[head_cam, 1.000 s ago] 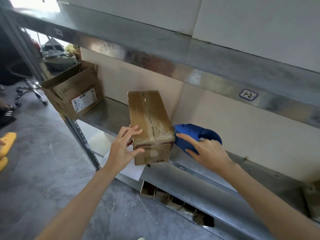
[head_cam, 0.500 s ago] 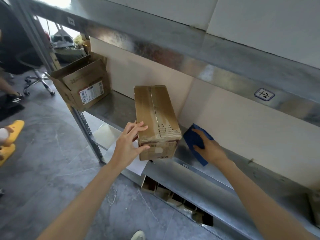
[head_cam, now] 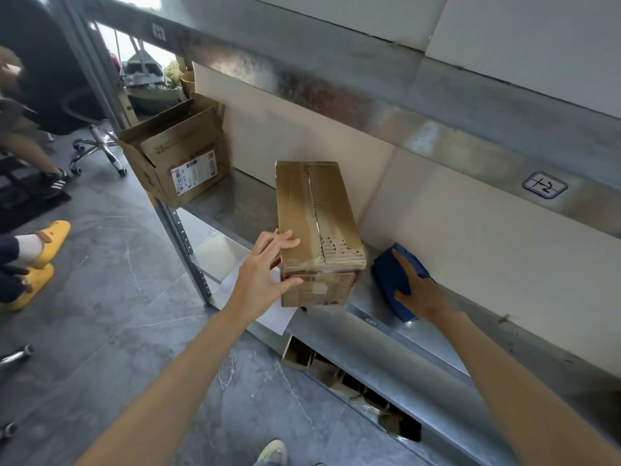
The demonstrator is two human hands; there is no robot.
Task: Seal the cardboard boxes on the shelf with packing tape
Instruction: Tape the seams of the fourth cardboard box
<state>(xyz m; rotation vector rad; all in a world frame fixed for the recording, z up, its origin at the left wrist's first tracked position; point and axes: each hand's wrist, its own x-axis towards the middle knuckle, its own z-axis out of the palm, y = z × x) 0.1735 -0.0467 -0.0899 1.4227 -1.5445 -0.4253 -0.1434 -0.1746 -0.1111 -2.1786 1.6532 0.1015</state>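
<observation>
Handwritten "+2" is seen inside a blue-outlined sticker [head_cam: 544,185] on the upper shelf rail [head_cam: 437,129], a barcode label [head_cam: 193,173] is spotted on the open box [head_cam: 151,146], its print too small to be read

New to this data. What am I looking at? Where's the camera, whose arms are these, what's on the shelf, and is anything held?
There is no robot here. A person wears one wide-angle camera on the head, and it looks down at their own bare arms, so this is the only view.

The left hand lies with straight fingers against the near left corner of a closed cardboard box. The box stands on a metal shelf, and its top looks glossy with tape.

The right hand rests on a blue tape dispenser, to the right of the box and by the back wall. I cannot tell whether the hand actually grips it.

Farther left on the shelf sits an open box with a shipping label. A white sheet pokes out from under the closed box.
</observation>
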